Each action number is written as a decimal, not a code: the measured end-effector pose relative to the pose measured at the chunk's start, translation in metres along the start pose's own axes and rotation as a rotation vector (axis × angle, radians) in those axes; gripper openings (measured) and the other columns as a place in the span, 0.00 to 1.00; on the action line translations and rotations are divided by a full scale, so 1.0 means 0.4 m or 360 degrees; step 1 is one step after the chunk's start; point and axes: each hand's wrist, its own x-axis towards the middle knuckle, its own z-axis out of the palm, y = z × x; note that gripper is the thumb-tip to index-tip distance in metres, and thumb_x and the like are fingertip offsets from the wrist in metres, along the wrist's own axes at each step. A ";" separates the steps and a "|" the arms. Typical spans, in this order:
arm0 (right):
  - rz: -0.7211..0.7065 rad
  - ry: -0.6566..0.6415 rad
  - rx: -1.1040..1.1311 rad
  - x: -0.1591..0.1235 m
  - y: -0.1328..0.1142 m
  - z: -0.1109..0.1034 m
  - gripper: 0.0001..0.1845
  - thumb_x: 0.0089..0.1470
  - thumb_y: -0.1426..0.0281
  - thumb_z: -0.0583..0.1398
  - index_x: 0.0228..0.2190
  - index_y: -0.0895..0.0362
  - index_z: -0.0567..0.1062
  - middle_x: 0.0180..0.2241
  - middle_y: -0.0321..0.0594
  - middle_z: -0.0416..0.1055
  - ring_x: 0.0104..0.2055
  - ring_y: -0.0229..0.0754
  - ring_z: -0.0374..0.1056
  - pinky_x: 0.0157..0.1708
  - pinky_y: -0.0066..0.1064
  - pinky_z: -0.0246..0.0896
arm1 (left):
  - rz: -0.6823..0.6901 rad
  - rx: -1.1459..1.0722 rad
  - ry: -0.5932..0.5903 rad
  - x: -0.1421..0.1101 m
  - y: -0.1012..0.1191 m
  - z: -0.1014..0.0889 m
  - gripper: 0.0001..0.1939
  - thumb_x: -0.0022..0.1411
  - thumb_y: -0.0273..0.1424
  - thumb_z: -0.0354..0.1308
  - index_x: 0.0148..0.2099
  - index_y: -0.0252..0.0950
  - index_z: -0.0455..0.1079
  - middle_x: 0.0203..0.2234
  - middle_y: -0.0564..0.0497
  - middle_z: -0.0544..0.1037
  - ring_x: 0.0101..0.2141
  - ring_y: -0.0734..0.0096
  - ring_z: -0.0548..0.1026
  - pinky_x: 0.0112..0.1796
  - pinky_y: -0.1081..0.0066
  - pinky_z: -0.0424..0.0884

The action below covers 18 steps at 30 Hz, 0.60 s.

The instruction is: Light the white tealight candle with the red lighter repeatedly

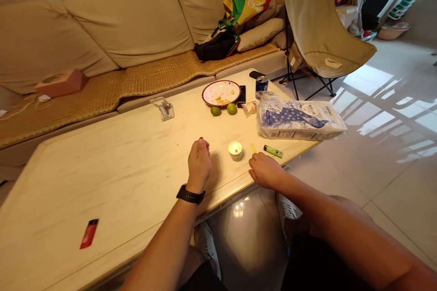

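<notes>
A lit tealight candle [235, 152] stands on the pale table, between my two hands. To its left my left hand [199, 163] is raised and curled closed, a black watch on its wrist; anything inside the fingers is hidden. My right hand [266, 170] rests at the table's front edge with its fingers curled, and what they may grip is hidden. A small yellow strip [253, 148] shows just beyond its knuckles; whether the hand touches it I cannot tell. Behind that hand lies a green lighter [273, 151]. A red lighter [89, 234] lies at the table's near left.
A large tissue pack [300, 120] sits at the table's right end. Beyond are a red-rimmed plate [210, 94] with food bits, two green limes [231, 108], a blue can [261, 85] and a white plastic holder [163, 108]. A sofa [136, 27] and a folding chair [321, 32] stand behind.
</notes>
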 end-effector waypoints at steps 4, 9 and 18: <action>-0.0002 0.0004 0.0002 0.002 0.003 0.005 0.15 0.65 0.66 0.57 0.45 0.63 0.79 0.46 0.54 0.75 0.51 0.53 0.68 0.51 0.38 0.61 | -0.0096 -0.0191 0.0019 -0.002 0.010 0.001 0.20 0.73 0.48 0.48 0.35 0.39 0.64 0.24 0.55 0.61 0.24 0.73 0.60 0.24 0.71 0.59; -0.0007 0.0008 0.0006 0.004 0.006 0.010 0.15 0.65 0.66 0.57 0.44 0.62 0.79 0.45 0.54 0.75 0.51 0.53 0.67 0.52 0.38 0.61 | -0.0087 -0.0158 0.0037 -0.001 0.003 -0.006 0.22 0.73 0.50 0.47 0.35 0.38 0.65 0.24 0.54 0.63 0.24 0.72 0.61 0.25 0.70 0.59; -0.0014 0.0038 0.0008 0.004 0.007 0.014 0.15 0.65 0.66 0.57 0.44 0.62 0.79 0.45 0.54 0.75 0.51 0.53 0.68 0.51 0.37 0.61 | -0.0030 -0.0091 0.0039 -0.002 0.000 -0.012 0.26 0.73 0.54 0.45 0.35 0.39 0.66 0.23 0.53 0.64 0.24 0.72 0.62 0.25 0.69 0.59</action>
